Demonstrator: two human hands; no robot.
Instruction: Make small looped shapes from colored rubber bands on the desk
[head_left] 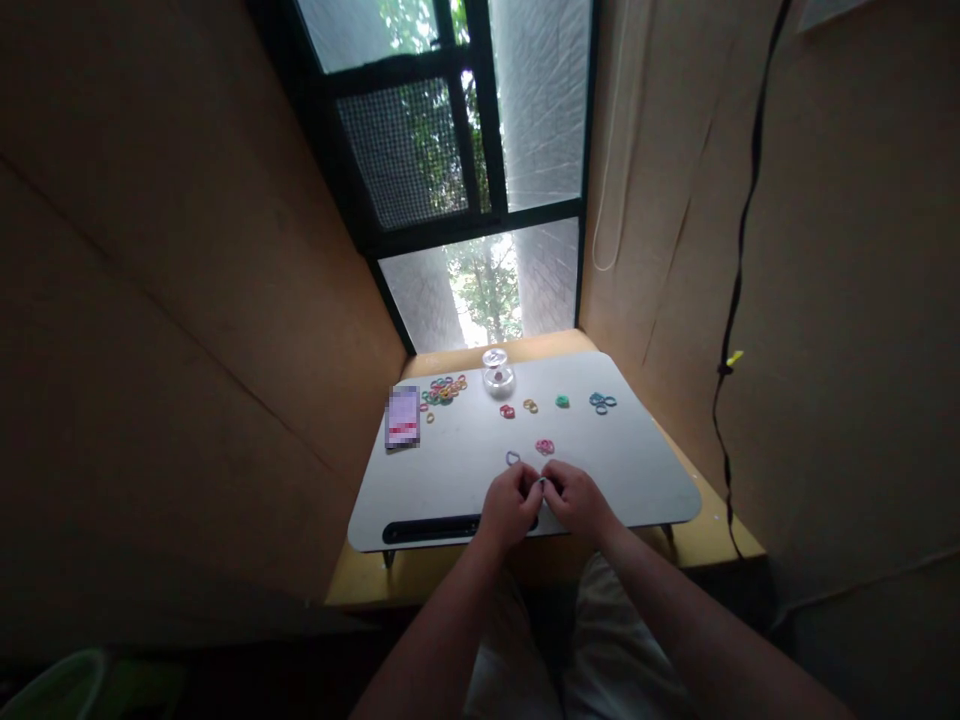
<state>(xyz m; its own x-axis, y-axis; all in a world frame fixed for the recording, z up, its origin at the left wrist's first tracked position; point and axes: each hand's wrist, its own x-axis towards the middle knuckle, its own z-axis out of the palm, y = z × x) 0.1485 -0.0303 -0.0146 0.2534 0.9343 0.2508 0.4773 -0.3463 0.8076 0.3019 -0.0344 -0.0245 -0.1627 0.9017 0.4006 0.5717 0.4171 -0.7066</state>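
Near the front edge of the white table [450, 470], my left hand [511, 502] and my right hand [576, 498] meet fingertip to fingertip. Both are closed on one small pale band [541, 481], mostly hidden by the fingers. Just beyond my left hand lies a pale purple band [513, 458]. A pink cluster of bands [544, 447] sits just past my right hand. Farther back, a red group [508, 411], a yellow group [530, 406], a green group [562, 401] and a blue group [602, 402] form a row.
A mixed pile of coloured bands [444, 391] lies at the back left, beside a phone-like flat object [403, 417]. A clear round container [498, 378] stands at the back. A black slot [427, 529] runs along the front edge. A dark cord [739, 260] hangs at the right.
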